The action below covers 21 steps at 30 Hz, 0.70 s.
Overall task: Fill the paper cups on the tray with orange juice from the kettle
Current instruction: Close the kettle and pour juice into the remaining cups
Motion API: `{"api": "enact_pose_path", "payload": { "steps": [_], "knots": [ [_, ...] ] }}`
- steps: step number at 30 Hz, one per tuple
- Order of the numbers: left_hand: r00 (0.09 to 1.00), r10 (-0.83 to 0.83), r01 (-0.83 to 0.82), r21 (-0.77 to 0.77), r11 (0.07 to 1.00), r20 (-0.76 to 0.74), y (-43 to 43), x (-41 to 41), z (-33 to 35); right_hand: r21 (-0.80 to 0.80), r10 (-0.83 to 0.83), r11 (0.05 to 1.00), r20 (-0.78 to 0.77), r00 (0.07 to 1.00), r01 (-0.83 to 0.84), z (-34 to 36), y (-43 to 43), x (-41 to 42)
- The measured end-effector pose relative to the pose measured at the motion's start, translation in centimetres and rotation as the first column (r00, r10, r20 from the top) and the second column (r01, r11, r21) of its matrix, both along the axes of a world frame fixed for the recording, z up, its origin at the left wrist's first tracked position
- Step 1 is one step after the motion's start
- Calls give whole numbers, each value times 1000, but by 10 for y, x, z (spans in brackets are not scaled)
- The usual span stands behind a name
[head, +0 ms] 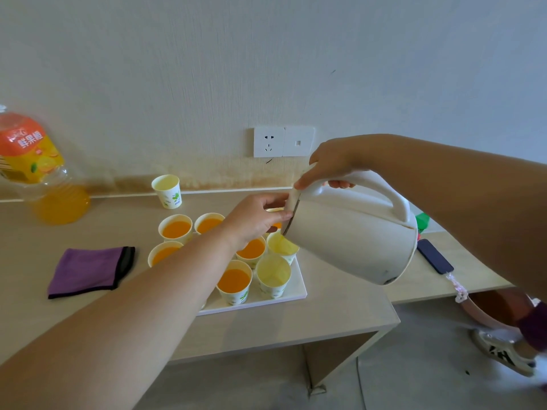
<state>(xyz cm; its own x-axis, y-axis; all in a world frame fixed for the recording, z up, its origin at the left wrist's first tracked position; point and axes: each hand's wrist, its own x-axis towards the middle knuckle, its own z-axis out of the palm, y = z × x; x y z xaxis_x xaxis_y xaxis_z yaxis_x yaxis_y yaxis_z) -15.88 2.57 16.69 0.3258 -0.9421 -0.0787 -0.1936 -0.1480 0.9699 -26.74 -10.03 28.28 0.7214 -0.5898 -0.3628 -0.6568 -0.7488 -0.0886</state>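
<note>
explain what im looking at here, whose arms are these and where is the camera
No machine here: a person wears a camera on the head, so you see their own arms from above. The right hand grips the handle of a white kettle, tilted over the paper cups on a white tray. The left hand pinches the kettle's lid with its fingers. Several cups hold orange juice; two at the tray's right side look pale inside, not yet filled. On the table also sit a purple cloth, a juice bottle, one spare cup by the wall and a dark phone.

R hand [333,164] tilts kettle [352,238] over cups [282,247], L hand [256,221] pinching lid [292,201]
</note>
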Motion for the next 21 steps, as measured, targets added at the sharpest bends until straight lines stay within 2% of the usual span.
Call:
{"api": "enact_pose_path", "payload": {
  "steps": [21],
  "knots": [
    [1000, -11, 11, 2, 1000, -23, -5, 7, -9, -30, -24, 999, -61, 998, 22, -3, 0, 10]
  ]
}}
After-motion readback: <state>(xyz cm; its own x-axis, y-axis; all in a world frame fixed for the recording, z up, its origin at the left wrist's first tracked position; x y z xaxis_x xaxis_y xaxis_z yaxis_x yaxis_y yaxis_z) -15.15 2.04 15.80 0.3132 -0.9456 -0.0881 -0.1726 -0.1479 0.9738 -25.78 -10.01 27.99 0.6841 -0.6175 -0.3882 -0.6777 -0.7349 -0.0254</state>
